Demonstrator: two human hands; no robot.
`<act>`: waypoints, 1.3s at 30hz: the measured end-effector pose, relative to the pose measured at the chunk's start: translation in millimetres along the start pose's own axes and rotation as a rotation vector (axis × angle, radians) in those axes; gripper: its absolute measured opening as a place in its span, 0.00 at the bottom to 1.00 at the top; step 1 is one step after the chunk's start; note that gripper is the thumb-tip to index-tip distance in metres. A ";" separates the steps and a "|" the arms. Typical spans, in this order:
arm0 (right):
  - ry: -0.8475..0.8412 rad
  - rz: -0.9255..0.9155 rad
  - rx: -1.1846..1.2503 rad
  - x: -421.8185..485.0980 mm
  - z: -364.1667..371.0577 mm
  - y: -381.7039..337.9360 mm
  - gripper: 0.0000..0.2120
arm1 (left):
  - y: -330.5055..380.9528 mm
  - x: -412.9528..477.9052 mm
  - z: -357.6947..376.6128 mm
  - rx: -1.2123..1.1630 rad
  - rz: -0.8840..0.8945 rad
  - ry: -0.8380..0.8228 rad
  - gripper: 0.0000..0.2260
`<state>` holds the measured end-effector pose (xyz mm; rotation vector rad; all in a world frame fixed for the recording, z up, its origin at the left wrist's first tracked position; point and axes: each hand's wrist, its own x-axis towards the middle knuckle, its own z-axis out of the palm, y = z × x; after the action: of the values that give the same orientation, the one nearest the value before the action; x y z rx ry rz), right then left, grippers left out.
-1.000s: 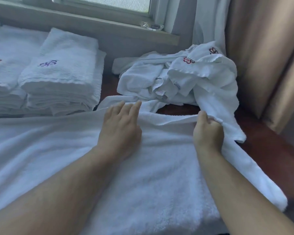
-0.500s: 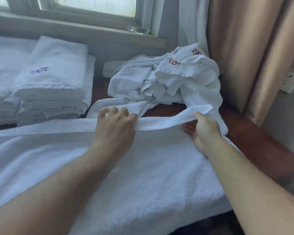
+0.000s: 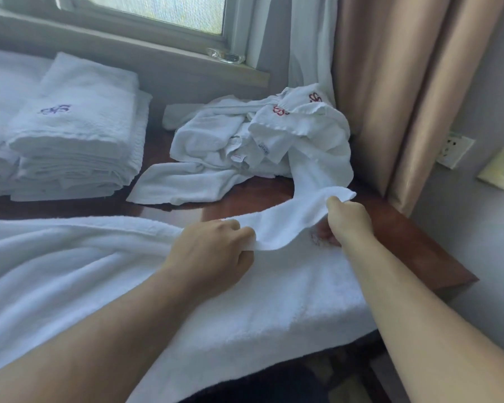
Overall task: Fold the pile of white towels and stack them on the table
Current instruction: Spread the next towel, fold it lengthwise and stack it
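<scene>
The large white towel nearest is thick, nubby terry cloth, matt. The reddish-brown wooden table is glossy. Far left, the folded white towel stack looks ribbed. Right, beige curtains have a satin sheen.

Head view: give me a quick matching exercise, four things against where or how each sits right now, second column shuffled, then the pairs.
Things:
1. folded stack
2. unfolded pile
3. spread towel
4. glass dish

Place or state:
A. on the window sill
B. crumpled at the back right of the table, red emblems showing
C. far edge lifted, gripped by the left hand and the right hand
D. at the back left, purple emblem on top

Pairs: 1-D, 2-B, 3-C, 4-A
</scene>
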<state>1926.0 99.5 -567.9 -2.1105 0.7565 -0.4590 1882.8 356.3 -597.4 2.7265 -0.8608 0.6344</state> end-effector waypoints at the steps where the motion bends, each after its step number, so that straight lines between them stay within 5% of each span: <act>1: -0.027 -0.033 -0.033 0.1 -5.9 3.3 0.13 | -2.0 -0.3 0.5 -0.023 0.021 0.013 0.10; 8: 0.488 -0.153 0.387 -31.3 -11.3 34.6 0.17 | 0.3 -1.8 -15.8 -0.099 0.289 0.098 0.10; 14: -0.029 -0.159 0.019 -25.8 -31.9 40.5 0.19 | -5.2 -2.8 -11.0 -0.057 0.278 0.057 0.12; 20: 0.349 -0.307 0.297 -50.1 -36.3 56.9 0.15 | -7.9 -0.1 -3.5 -0.067 0.293 0.077 0.17; 26: 0.351 -0.428 0.352 -57.9 -38.4 55.3 0.06 | -10.1 -1.3 -1.2 -0.066 0.237 0.010 0.16; 31: 0.567 -0.440 0.123 -61.2 -48.2 40.2 0.20 | -9.4 -1.4 -4.7 -0.088 0.254 -0.015 0.14; 36: -0.068 -0.529 -0.467 -45.0 -32.2 5.6 0.15 | -9.9 -1.6 -7.5 -0.110 0.292 -0.042 0.13; 39: -0.313 -0.393 -0.748 -45.8 -5.1 13.2 0.28 | -10.6 -2.8 -7.7 -0.149 0.342 -0.031 0.11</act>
<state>1884.0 120.2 -578.1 -2.9616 0.3428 -0.0216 1884.4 368.8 -592.7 2.4822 -1.3415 0.5619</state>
